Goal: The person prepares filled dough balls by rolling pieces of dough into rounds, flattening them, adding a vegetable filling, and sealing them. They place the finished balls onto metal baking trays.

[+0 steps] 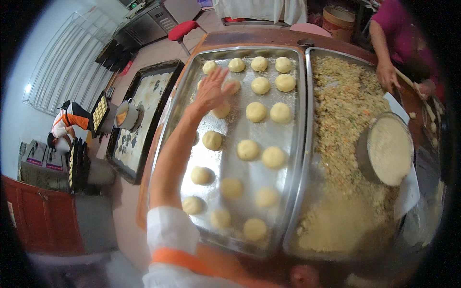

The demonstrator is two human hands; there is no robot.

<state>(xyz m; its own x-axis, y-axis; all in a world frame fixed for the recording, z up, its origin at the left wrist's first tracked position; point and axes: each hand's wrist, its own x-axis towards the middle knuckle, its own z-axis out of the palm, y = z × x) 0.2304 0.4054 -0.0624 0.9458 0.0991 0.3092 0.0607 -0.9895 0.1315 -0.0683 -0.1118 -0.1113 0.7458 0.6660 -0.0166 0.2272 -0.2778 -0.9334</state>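
My left hand (211, 91) reaches over the far left part of a metal tray (225, 153), palm down with fingers stretched out. It lies over or just above some pale round dough balls and partly hides them. Whether it touches one I cannot tell. Several more dough balls, such as this one (256, 112), sit in loose rows on the tray. Close to the lower edge, my right hand (305, 277) is dark and blurred beside the tray's near end, its fingers not readable.
To the right, a second tray (307, 168) holds chopped filling (341, 120) and a round pot (372, 153) of pale crumbly stuff. A person's hand (388, 77) is by long dough strips at far right. Leftward are a dark baking tray (144, 161), a saucepan (126, 116) and another person (72, 117).
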